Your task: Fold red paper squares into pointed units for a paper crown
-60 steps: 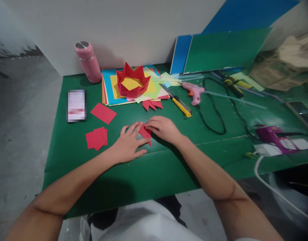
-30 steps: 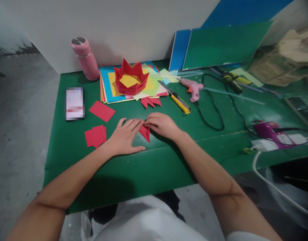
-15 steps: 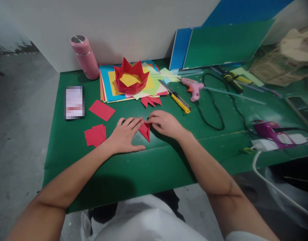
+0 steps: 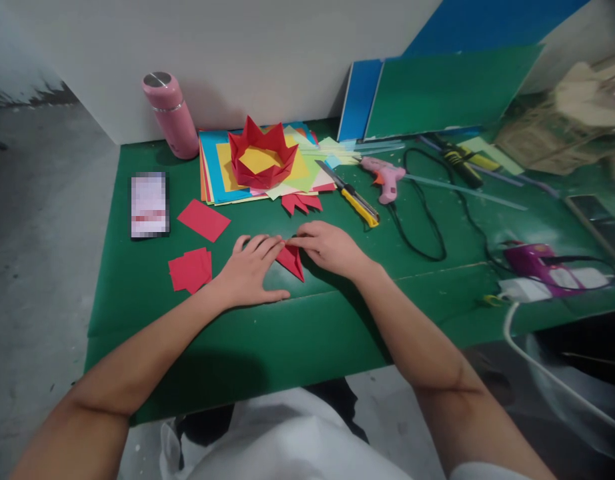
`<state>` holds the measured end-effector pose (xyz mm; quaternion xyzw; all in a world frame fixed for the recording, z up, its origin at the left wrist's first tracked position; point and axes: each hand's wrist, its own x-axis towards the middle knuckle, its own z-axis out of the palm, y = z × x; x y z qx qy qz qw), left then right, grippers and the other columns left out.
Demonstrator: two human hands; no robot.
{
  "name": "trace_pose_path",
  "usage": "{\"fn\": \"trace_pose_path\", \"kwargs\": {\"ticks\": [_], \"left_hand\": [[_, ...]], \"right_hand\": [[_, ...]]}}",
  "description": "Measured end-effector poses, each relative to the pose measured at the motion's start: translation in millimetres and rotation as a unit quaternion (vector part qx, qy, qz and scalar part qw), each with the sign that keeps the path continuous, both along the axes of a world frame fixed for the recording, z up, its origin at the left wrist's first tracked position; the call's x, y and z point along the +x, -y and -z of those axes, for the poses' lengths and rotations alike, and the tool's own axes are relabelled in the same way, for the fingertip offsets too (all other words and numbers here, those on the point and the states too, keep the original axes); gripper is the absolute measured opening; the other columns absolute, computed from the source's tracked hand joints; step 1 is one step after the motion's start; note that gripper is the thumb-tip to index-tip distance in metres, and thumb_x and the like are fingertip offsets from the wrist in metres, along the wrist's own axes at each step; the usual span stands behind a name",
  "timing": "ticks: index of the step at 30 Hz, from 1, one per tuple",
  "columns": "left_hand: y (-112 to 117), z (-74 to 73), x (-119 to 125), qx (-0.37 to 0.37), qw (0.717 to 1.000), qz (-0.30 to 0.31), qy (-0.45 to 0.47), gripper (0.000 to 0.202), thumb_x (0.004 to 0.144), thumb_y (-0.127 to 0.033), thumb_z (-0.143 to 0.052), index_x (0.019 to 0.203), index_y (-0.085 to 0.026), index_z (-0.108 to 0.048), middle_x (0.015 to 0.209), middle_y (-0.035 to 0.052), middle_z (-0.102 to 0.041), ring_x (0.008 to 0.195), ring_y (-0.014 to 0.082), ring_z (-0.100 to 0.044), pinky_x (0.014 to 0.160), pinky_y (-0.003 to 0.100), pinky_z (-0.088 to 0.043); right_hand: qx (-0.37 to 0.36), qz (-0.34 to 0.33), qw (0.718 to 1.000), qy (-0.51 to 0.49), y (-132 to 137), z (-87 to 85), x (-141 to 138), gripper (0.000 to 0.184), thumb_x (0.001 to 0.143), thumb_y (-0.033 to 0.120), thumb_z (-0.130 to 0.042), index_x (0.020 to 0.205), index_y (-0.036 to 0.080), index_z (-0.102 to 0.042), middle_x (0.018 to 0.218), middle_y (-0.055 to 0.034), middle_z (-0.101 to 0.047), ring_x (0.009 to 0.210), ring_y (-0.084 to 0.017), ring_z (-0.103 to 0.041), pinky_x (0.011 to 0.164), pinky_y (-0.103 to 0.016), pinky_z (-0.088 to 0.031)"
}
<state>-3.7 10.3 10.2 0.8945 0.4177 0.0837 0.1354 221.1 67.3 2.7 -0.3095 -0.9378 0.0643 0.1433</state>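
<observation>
A piece of red paper (image 4: 292,260), folded to a point toward me, lies flat on the green table between my hands. My left hand (image 4: 250,270) rests on the tabletop with fingers spread and thumb out, its fingertips over the paper's upper left part. My right hand (image 4: 331,248) is closed at the paper's top right edge, index finger reaching along it and the other fingers curled under; the fingertips hide that corner. Left of my hands are a red paper rectangle (image 4: 204,220) and a small pile of red paper pieces (image 4: 191,270).
A red folded paper ring (image 4: 263,175) sits on coloured sheets (image 4: 218,190), with folded red pieces (image 4: 301,203) in front. A yellow utility knife (image 4: 357,205), blade out, and a pink glue gun (image 4: 386,179) lie to the right. A pink bottle (image 4: 172,120), pixelated rectangular object (image 4: 150,205) and purple power strip (image 4: 542,267) stand farther out.
My right index finger has straightened and slid left along the paper's top edge. The paper's lower tip has shifted slightly right. My left hand stays nearly in place.
</observation>
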Motion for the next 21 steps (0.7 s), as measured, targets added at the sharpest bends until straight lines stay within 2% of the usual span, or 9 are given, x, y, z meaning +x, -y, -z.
{"fn": "trace_pose_path", "kwargs": {"ticks": [3,6,9,11,13,15,21], "left_hand": [[0,0.9,-1,0.012,1.0,0.001,0.019,0.087,0.076,-0.069,-0.055,0.139,-0.011,-0.04,0.141,0.0184,-0.045,0.128,0.0337,-0.038,0.108,0.051,-0.018],[0,1.1,-2,0.031,0.999,-0.002,0.045,0.071,0.082,-0.064,-0.052,0.131,-0.013,-0.049,0.131,0.0167,-0.054,0.12,0.0316,-0.046,0.107,0.05,-0.021],[-3,2.4,-4,0.047,0.996,-0.02,0.073,0.042,0.093,-0.046,-0.043,0.121,-0.017,-0.056,0.12,0.0113,-0.063,0.111,0.0267,-0.052,0.105,0.049,-0.023],[-5,4.8,-5,0.061,0.992,-0.058,0.089,0.032,0.096,-0.029,-0.037,0.116,-0.019,-0.059,0.113,0.0089,-0.066,0.108,0.0249,-0.053,0.103,0.048,-0.025],[-7,8.3,-5,0.081,0.987,-0.107,0.093,0.033,0.092,-0.017,-0.036,0.113,-0.019,-0.061,0.111,0.0091,-0.065,0.108,0.0255,-0.052,0.098,0.048,-0.028],[-8,11.6,-5,0.093,0.983,-0.13,0.087,0.036,0.088,-0.011,-0.037,0.112,-0.02,-0.063,0.111,0.0096,-0.064,0.107,0.0263,-0.052,0.096,0.048,-0.03],[-8,13.3,-7,0.107,0.985,-0.106,0.089,0.034,0.088,-0.011,-0.04,0.108,-0.021,-0.065,0.106,0.0075,-0.065,0.104,0.025,-0.053,0.095,0.047,-0.031]], "right_hand": [[0.007,0.011,1.0,0.026,3,-2.7,-2,0.037,0.092,0.011,-0.041,0.114,0.022,-0.069,0.096,-0.0087,-0.063,0.085,-0.02,-0.052,0.073,-0.031,-0.041],[0.008,0.014,0.999,0.046,3,-5.4,-3,0.039,0.091,0.01,-0.042,0.119,0.022,-0.067,0.099,-0.0096,-0.062,0.086,-0.02,-0.05,0.074,-0.032,-0.039],[0.007,0.011,0.998,0.056,3,-6.1,-3,0.042,0.09,0.009,-0.041,0.121,0.024,-0.065,0.105,-0.0108,-0.059,0.09,-0.021,-0.049,0.076,-0.033,-0.038],[0.012,0.016,0.998,0.062,3,-5.3,-3,0.044,0.09,0.007,-0.041,0.123,0.025,-0.064,0.106,-0.0109,-0.059,0.091,-0.021,-0.048,0.077,-0.033,-0.038],[0.02,0.019,0.997,0.068,4,-4.1,-4,0.044,0.091,0.007,-0.039,0.123,0.026,-0.063,0.107,-0.0106,-0.058,0.091,-0.021,-0.048,0.077,-0.033,-0.037],[0.026,0.016,0.997,0.074,4,-2.9,-5,0.045,0.092,0.008,-0.038,0.125,0.027,-0.062,0.108,-0.0106,-0.058,0.089,-0.021,-0.047,0.076,-0.032,-0.037],[0.039,0.006,0.996,0.083,3,-0.9,-5,0.044,0.095,0.011,-0.037,0.128,0.029,-0.059,0.108,-0.0107,-0.057,0.087,-0.02,-0.047,0.075,-0.032,-0.036]]}}
